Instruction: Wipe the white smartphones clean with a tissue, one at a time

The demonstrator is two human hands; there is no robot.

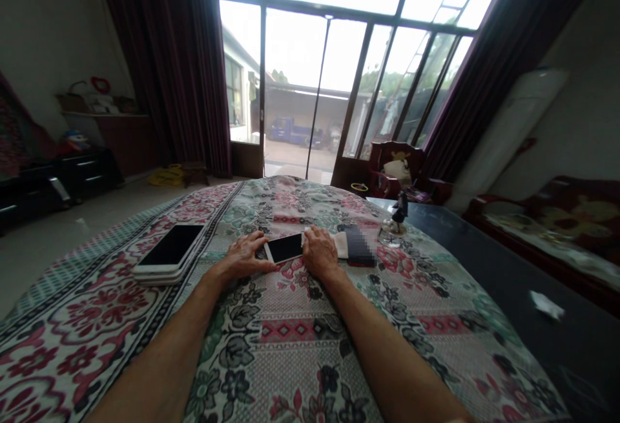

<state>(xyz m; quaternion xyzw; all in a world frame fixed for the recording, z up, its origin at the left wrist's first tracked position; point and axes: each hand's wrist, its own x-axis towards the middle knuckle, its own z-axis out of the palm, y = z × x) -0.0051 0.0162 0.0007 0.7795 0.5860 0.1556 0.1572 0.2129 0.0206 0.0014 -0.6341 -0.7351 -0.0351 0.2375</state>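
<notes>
Minding a smooth, thin phone point(285, 248)

From the head view, the phone lies face up on the bench point(290, 352), between the left hand point(245, 257) and the right hand point(320, 252). It has a dark front and a white edge, and it sits a bit aslant.

The left grip is spread, with finger and thumb set apart around the left end of the phone. I cannot tell if they pinch it. The right grip is bent over the right end and hides it, so I cannot tell how tight it is.

The phone should be light, but hard and stiff. It will not bend like cloth. The front is likely glass, so it may be slick, and it could crack in a fall. The best place to hold it is by its two long edges, near the middle, with soft fingers and no hard push on the front. The cloth point(421, 294) under it looks soft, so it may bunch up if the phone is shoved along.

Well off to the left is a pile of flat phones point(169, 247). Just right of the right hand are a pale strip point(341, 245) and a dark flat thing point(359, 245), partly blurred into squares. I cannot tell what that one is.
</notes>
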